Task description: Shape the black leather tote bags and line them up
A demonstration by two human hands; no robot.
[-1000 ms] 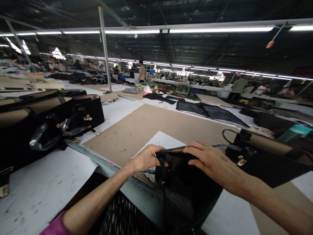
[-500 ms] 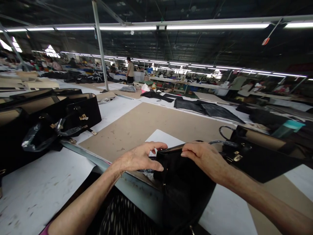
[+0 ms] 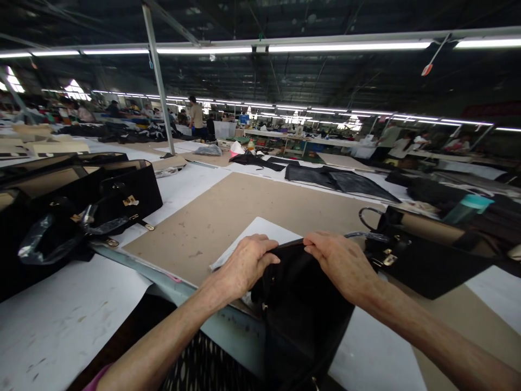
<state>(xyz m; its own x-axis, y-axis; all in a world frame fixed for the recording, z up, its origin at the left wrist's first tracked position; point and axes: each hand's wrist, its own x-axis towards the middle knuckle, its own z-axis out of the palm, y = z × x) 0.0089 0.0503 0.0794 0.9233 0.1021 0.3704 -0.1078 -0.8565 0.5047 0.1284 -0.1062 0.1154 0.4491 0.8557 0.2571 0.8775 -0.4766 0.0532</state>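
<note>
A black handbag [image 3: 305, 315] stands at the near edge of the table, its side towards me and its lower part past the bottom of the view. My left hand [image 3: 248, 263] is closed on the left end of its top rim, thumb and fingers pinching the edge. On the same rim, a little to the right, my right hand [image 3: 337, 263] grips with its fingers over the edge. The bag's inside and far side are hidden from me.
Several black handbags [image 3: 134, 190] with plastic-wrapped handles stand at the left. Another black handbag [image 3: 427, 255] lies at the right, near a teal-lidded container [image 3: 468, 209]. Brown board [image 3: 244, 201] and white paper [image 3: 61, 315] cover the table. Black pieces [image 3: 342, 182] lie farther back.
My left hand has closed from spread fingers onto the bag's rim. The right hand keeps its grip there. The whole view has shifted slightly.
</note>
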